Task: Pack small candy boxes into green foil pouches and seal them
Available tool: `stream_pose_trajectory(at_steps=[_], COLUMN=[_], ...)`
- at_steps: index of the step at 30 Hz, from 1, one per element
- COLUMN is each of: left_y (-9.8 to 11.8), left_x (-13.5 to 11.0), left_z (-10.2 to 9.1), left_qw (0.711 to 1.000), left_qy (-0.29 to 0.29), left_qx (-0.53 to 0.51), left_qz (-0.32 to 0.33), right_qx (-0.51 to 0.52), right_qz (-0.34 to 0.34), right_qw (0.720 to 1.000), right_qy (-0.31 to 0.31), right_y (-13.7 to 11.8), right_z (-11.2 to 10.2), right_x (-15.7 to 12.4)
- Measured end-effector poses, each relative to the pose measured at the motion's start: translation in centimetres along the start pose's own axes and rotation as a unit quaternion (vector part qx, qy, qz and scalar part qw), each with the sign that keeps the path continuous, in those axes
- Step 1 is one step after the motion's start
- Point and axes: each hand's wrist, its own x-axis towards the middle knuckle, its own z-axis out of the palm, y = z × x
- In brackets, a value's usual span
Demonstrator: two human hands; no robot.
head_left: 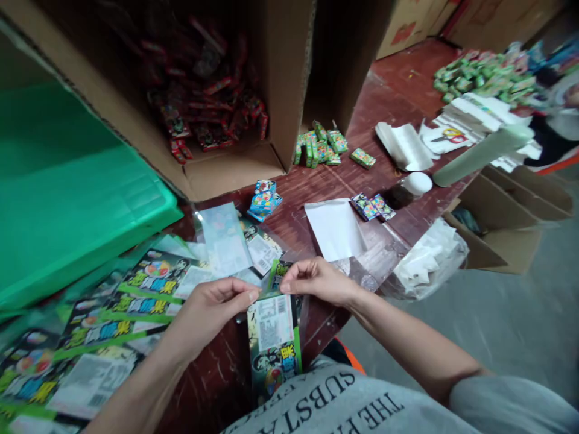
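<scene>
While both hands' fingers (pixel 251 295) pinch printed packet (pixel 274 337), cardboard box (pixel 235 163) holds red wrappers (pixel 203 114).

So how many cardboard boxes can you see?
3, perhaps more hidden. One big open cardboard box of red packets on the table, another box on the floor right, tan boxes behind.

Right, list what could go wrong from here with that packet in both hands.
1. The left hand and right hand pinch only the top edge of the packet; it hangs over the lap and might slip to the floor.
2. Loose packets overlap in a heap by the left arm; a sweep of it could push some off the table.
</scene>
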Motion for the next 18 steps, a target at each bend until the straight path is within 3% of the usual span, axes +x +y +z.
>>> stream_pose_trajectory(at_steps=[3, 7, 10, 12, 13, 15, 17, 18], left_y=[0.1, 1.3, 2.2, 2.6, 2.6, 2.5, 2.4, 2.3], left_x=[0.5, 0.6, 0.7, 1.0, 1.1, 1.2, 1.2, 1.1], left_z=[-0.2, -0.1, -0.1, -0.2, -0.2, -0.4, -0.4, -0.4], left_qw=[0.999, 0.995, 0.995, 0.996, 0.996, 0.994, 0.99, 0.988], left_qy=[-0.032, -0.061, -0.081, -0.073, -0.07, -0.079, -0.095, -0.1], left_qx=[0.025, 0.056, 0.057, 0.057, 0.06, 0.071, 0.088, 0.1], left_qz=[0.0, 0.046, 0.026, -0.003, -0.009, 0.007, 0.047, 0.069], right_qx=[-0.039, -0.11, -0.189, -0.258, -0.302, -0.411, -0.532, -0.557], right_qz=[-0.023, -0.096, -0.177, -0.241, -0.27, -0.292, -0.245, -0.223], right_qw=[0.999, 0.987, 0.957, 0.926, 0.91, 0.862, 0.789, 0.772], right_qy=[-0.03, -0.062, -0.128, -0.131, -0.093, 0.049, 0.188, 0.209], right_y=[0.4, 0.2, -1.4, -3.4, -4.5, -6.9, -8.9, -9.7], right_z=[-1.2, -2.3, -3.1, -4.6, -5.8, -9.1, -12.9, -14.7], right_x=[-0.4, -1.4, -1.6, -0.9, -0.2, 1.5, 3.4, 4.3])
